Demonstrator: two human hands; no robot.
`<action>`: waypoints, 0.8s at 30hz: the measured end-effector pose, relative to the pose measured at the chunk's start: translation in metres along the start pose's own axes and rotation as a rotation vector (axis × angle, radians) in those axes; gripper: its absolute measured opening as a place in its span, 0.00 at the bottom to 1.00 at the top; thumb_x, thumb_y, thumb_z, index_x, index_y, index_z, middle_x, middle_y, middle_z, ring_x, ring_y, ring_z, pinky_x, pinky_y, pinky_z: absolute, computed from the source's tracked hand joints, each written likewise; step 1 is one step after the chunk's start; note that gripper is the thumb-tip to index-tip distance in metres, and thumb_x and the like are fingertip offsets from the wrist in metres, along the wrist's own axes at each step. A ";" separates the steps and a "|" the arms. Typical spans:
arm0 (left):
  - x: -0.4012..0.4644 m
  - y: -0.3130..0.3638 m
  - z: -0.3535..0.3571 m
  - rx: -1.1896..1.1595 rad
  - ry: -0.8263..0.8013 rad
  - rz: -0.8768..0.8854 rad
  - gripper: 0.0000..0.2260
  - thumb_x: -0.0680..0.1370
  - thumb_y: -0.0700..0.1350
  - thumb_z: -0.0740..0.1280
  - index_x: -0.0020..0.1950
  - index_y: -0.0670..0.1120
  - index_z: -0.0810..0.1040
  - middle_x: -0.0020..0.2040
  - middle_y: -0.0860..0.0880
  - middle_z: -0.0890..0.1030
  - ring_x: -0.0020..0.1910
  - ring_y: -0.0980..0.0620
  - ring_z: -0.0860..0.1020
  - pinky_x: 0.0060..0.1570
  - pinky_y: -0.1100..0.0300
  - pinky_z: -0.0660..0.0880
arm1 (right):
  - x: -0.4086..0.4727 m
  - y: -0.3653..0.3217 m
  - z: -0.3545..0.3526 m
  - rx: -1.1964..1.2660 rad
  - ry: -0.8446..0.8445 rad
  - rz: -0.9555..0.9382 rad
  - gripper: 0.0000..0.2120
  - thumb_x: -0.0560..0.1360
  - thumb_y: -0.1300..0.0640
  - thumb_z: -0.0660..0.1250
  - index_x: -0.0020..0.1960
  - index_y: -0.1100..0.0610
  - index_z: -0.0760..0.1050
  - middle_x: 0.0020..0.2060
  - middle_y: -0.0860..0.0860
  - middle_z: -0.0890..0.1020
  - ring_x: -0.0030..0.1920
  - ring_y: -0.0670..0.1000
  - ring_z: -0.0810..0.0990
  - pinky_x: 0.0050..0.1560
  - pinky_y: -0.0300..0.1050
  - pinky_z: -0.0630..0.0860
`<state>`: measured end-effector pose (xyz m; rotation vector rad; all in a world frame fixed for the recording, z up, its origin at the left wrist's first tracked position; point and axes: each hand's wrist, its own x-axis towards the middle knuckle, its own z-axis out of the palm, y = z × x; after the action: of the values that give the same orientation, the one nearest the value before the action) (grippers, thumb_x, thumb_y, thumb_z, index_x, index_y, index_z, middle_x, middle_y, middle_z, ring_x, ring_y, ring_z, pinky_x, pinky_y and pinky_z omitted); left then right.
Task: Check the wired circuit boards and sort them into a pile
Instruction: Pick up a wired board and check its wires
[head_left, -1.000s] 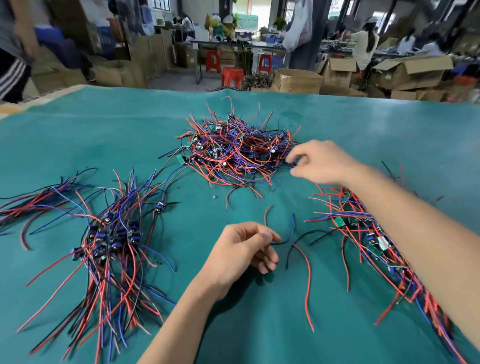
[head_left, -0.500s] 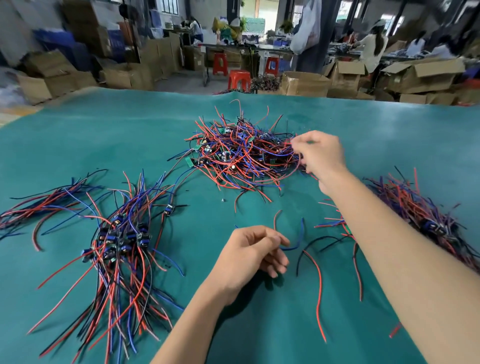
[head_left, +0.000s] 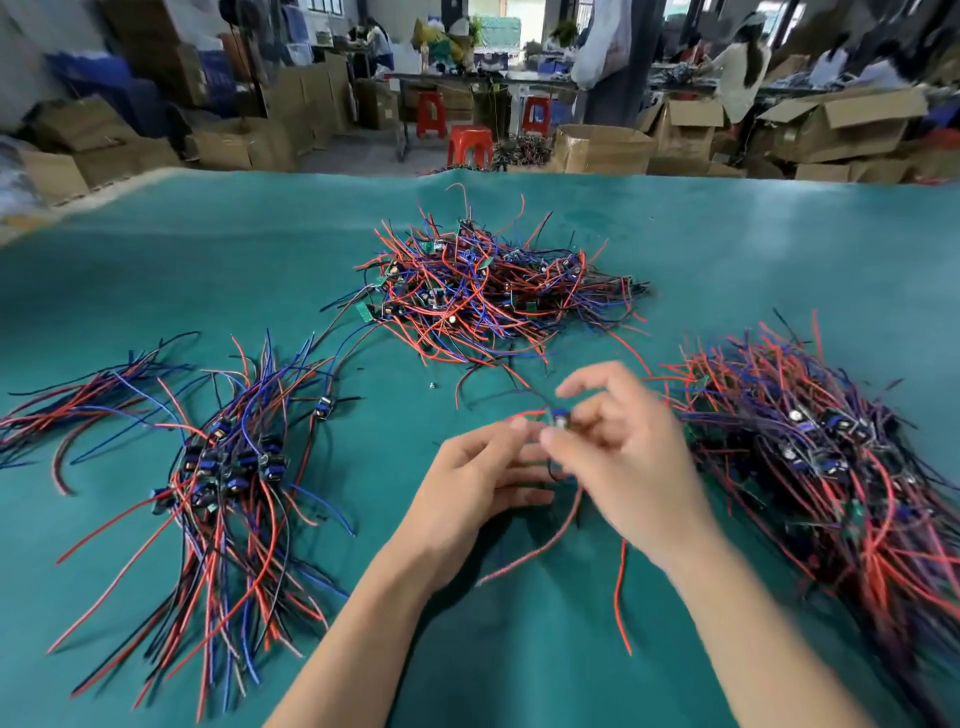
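A small wired circuit board (head_left: 560, 417) with a blue part is held above the green table (head_left: 156, 270) at the centre. My right hand (head_left: 623, 457) pinches it between thumb and fingers. My left hand (head_left: 467, 488) meets it from the left and pinches its wires. Red and black wires (head_left: 540, 551) trail down from the board onto the table. A tangled heap of wired boards (head_left: 488, 291) lies beyond my hands. An ordered pile of boards (head_left: 228, 467) with wires fanned out lies at the left. Another large pile (head_left: 821, 457) lies at the right.
A loose bundle of wires (head_left: 78, 405) lies at the far left. A tiny screw-like piece (head_left: 432, 385) sits on the table before the heap. Cardboard boxes (head_left: 602, 148), red stools (head_left: 470, 145) and people working fill the room behind the table.
My right hand has pulled back from the far heap toward me with a board. Both hands have come together on it at the centre. The view has tilted, showing the right pile fully.
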<state>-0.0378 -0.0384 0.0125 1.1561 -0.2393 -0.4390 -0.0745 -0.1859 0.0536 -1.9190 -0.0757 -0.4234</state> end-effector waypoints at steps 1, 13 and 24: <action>-0.001 0.000 0.000 0.003 -0.024 0.006 0.13 0.81 0.49 0.64 0.49 0.41 0.83 0.47 0.40 0.84 0.45 0.47 0.82 0.47 0.55 0.80 | -0.004 0.004 0.006 -0.095 -0.026 -0.027 0.14 0.68 0.61 0.73 0.49 0.48 0.74 0.33 0.48 0.82 0.30 0.50 0.79 0.36 0.48 0.76; 0.001 -0.004 -0.006 0.085 -0.028 0.065 0.12 0.84 0.41 0.59 0.60 0.39 0.79 0.50 0.40 0.81 0.34 0.50 0.78 0.32 0.63 0.70 | -0.002 0.018 0.007 -0.091 0.080 0.110 0.07 0.67 0.46 0.72 0.42 0.48 0.82 0.39 0.39 0.84 0.34 0.46 0.76 0.40 0.37 0.73; -0.004 0.002 -0.006 0.151 -0.115 0.046 0.12 0.81 0.48 0.65 0.56 0.41 0.80 0.49 0.41 0.85 0.36 0.50 0.68 0.37 0.57 0.61 | 0.000 0.025 0.005 0.306 0.003 0.266 0.06 0.74 0.56 0.76 0.41 0.58 0.86 0.28 0.53 0.78 0.30 0.47 0.73 0.30 0.31 0.67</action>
<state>-0.0389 -0.0312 0.0119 1.2716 -0.4041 -0.4532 -0.0667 -0.1914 0.0301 -1.5991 0.1109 -0.2204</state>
